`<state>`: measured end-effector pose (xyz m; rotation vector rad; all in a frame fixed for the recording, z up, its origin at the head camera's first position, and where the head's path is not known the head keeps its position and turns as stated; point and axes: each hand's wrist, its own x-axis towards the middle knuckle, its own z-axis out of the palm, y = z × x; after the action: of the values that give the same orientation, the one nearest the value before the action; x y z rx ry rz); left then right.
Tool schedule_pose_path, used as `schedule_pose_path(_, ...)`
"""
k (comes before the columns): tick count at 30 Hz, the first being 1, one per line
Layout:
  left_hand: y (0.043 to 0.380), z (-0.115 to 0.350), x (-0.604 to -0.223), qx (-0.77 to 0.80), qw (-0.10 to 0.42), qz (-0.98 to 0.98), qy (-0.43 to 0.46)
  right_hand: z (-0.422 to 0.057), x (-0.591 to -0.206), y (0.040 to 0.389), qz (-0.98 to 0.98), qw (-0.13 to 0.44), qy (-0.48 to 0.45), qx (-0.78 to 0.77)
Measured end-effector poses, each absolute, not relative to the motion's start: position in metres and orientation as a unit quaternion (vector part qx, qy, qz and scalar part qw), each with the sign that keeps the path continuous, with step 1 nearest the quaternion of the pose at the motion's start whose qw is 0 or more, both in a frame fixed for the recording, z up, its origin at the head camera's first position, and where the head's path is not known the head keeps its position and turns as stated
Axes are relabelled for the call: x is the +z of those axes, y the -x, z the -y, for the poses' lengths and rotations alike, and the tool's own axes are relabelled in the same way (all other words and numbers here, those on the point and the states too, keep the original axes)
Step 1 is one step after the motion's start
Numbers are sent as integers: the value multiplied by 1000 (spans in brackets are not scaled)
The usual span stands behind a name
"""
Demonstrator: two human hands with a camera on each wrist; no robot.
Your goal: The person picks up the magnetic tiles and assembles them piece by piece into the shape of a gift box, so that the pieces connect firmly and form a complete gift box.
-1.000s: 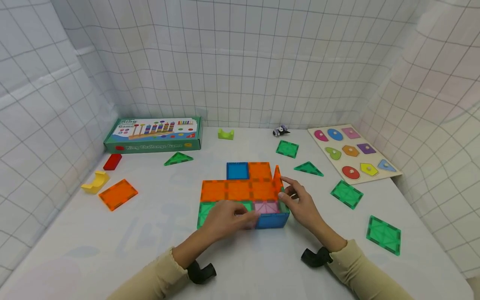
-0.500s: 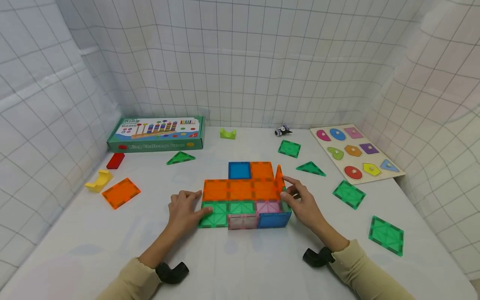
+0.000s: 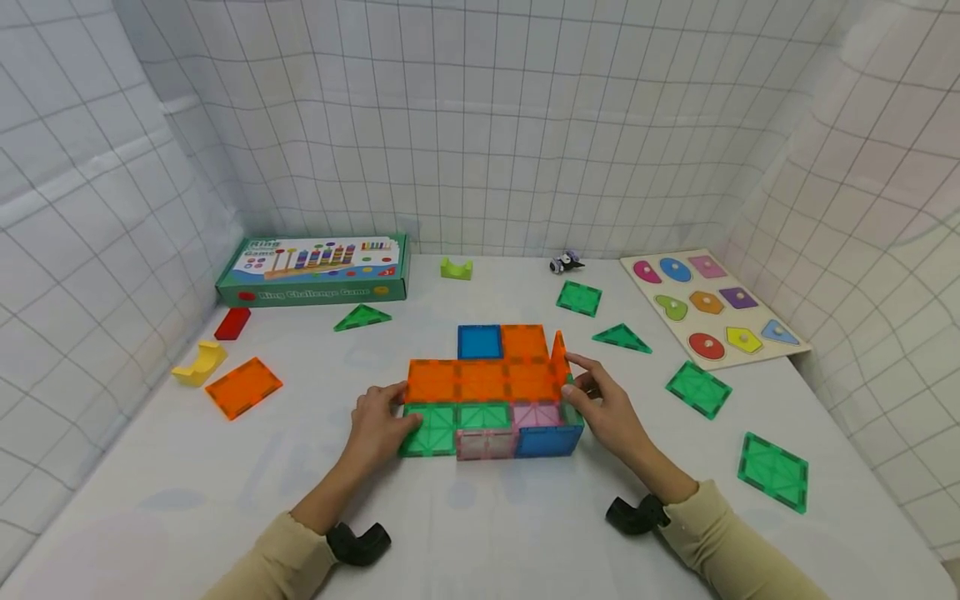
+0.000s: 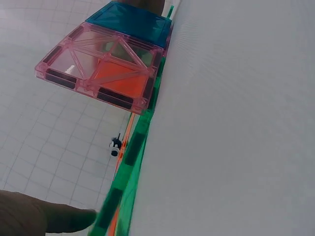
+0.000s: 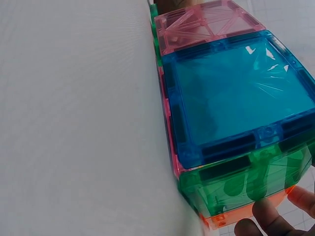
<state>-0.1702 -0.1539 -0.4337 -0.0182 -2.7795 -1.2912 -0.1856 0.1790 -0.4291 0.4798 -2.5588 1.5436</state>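
Observation:
A layout of magnetic tiles lies mid-table, with flat orange tiles [image 3: 480, 380], a flat blue tile [image 3: 479, 342] and flat green tiles [image 3: 435, 437]. Along its front stand an upright pink tile [image 3: 483, 445] and an upright blue tile [image 3: 547, 442]. An upright green tile [image 5: 246, 184] forms the right side, with an upright orange tile [image 3: 558, 358] behind it. My left hand [image 3: 377, 425] touches the layout's left edge, its thumb on the green corner tile. With its fingertips, my right hand [image 3: 611, 412] touches the upright orange and green tiles from the right.
Loose green tiles [image 3: 697, 389] lie to the right, near a wooden shape puzzle [image 3: 678, 312]. At left are an orange tile [image 3: 243, 388], a yellow curved block [image 3: 200, 364], a red block [image 3: 232, 323] and a game box [image 3: 315, 271]. A small toy [image 3: 566, 262] stands at the back.
My left hand has left the front of the layout, moved left and then come in against its left edge. The upright pink tile it covered now shows. My right hand stays put.

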Motion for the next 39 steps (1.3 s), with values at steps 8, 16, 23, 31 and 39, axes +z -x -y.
schedule_pose_path(8, 168, 130, -412, -551, 75, 831, 28, -171, -406, 173, 839, 51, -166, 516)
schedule_pose_path(16, 171, 103, -408, -550, 89, 826, 83, -170, -407, 173, 837, 55, -172, 517)
schedule_pose_path(23, 157, 95, -414, -561, 100, 819, 65, -178, -430, 187, 844, 73, -170, 504)
schedule_pose_path(31, 117, 89, -425, -593, 49, 804, 3, -179, -417, 216, 845, 62, -130, 516)
schedule_pose_path(39, 106, 82, -435, -599, 61, 799, 10, -173, -416, 256, 848, -32, -119, 515)
